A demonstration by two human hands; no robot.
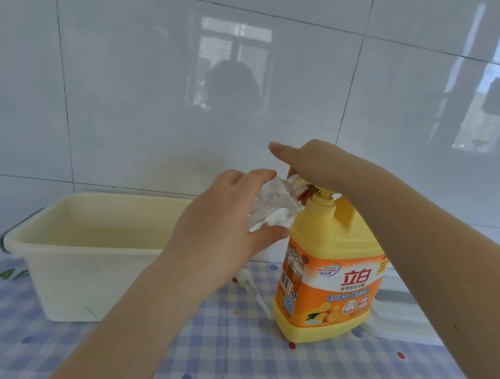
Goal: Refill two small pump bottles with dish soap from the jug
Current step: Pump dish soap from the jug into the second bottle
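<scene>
Against a white tiled wall [130, 84], a clear small bottle [61, 180] is gripped, tilted, by the left hand [223, 229] at the jug [329, 278] spout; the pump is pressed by the closed right hand [316, 165]. The bottle is judged light and slippery, best held around its body.

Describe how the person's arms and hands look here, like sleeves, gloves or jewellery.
Both forearms are bare up to the frame edge, with no sleeve in view. The left hand and right hand wear no gloves, and no rings, watch or bracelet show. The right forearm has a small dark mark.

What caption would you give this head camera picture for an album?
Left hand tilts a small clear bottle to the yellow soap jug pump while the right hand rests on top.
</scene>
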